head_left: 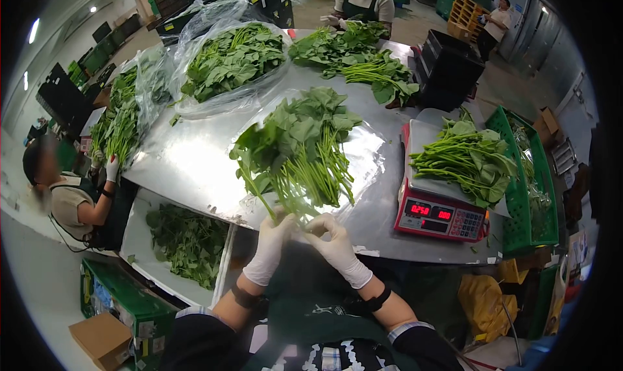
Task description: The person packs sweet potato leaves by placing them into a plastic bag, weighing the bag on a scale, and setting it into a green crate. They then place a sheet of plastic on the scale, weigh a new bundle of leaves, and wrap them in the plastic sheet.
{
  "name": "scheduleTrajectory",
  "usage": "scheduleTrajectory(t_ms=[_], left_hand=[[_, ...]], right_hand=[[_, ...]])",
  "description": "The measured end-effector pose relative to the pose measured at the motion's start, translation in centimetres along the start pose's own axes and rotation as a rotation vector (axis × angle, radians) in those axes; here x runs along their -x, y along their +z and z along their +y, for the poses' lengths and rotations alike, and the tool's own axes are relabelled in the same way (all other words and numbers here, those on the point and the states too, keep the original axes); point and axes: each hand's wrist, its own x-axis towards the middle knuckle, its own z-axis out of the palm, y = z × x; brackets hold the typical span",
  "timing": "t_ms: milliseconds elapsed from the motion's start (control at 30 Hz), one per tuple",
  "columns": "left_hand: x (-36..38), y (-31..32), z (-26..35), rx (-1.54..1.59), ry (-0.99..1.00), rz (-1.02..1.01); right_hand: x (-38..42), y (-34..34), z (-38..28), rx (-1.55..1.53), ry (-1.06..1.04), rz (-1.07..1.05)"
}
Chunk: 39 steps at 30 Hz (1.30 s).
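Note:
Both hands wear white gloves at the near table edge. My left hand (pixel 269 244) is closed on a leafy green stem (pixel 265 199) that rises up and to the left. My right hand (pixel 336 247) is pinched close beside it; whatever its fingertips hold is blurred and too small to name. Just beyond my hands lies a loose pile of leafy greens (pixel 302 137), cut stems pointing toward me. To the right, a bunch of leafy greens (pixel 464 160) rests on a red digital scale (pixel 441 216) with lit red digits.
A metal table (pixel 175 157) carries clear plastic bags (pixel 243 92) of greens and another heap (pixel 354 56). Right stand a black crate (pixel 448 69) and a green crate (pixel 535 222). At left, a person (pixel 78 196) handles greens above a white bin (pixel 139 234). Other people stand farther back.

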Motion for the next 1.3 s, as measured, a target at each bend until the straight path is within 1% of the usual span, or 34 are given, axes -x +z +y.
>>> scheduleTrajectory(t_ms=[100, 167, 300, 367, 500, 567, 700, 767, 1100, 1167, 1300], left_hand=[[0.2, -0.3, -0.1, -0.015, 0.002, 0.0], [0.4, -0.3, 0.2, -0.003, -0.025, 0.024], [0.4, -0.3, 0.2, 0.014, -0.014, 0.006], [0.4, -0.3, 0.2, 0.034, -0.01, 0.007], [0.6, -0.2, 0.1, 0.049, -0.009, 0.006], [0.5, -0.5, -0.3, 0.018, 0.005, 0.007], [0.2, -1.2, -0.9, -0.005, 0.016, -0.024], [0.4, -1.3, -0.9, -0.005, -0.022, -0.013], [-0.2, -1.6, -1.9, 0.049, -0.028, -0.001], [-0.2, -1.5, -1.9, 0.052, -0.028, 0.014], [-0.1, -0.8, -1.7, 0.081, -0.051, 0.048]], right_hand=[[0.0, -0.3, -0.1, 0.079, -0.049, -0.041], [0.1, -0.7, -0.7, 0.083, -0.014, -0.098], [0.1, -1.0, -1.3, 0.122, 0.036, -0.141], [0.3, -0.8, -1.2, 0.055, 0.11, -0.106], [0.5, -0.5, -1.1, -0.004, 0.138, -0.054], [0.5, -0.5, -0.7, -0.062, 0.182, -0.085], [0.3, -0.7, -0.8, -0.085, 0.182, -0.144], [0.5, -0.9, -0.2, -0.189, 0.321, -0.211], [0.8, -0.7, -0.8, -0.216, 0.284, -0.191], [0.8, -0.7, -1.7, -0.09, 0.226, -0.17], [1.3, 0.1, -0.4, -0.088, 0.156, -0.124]])
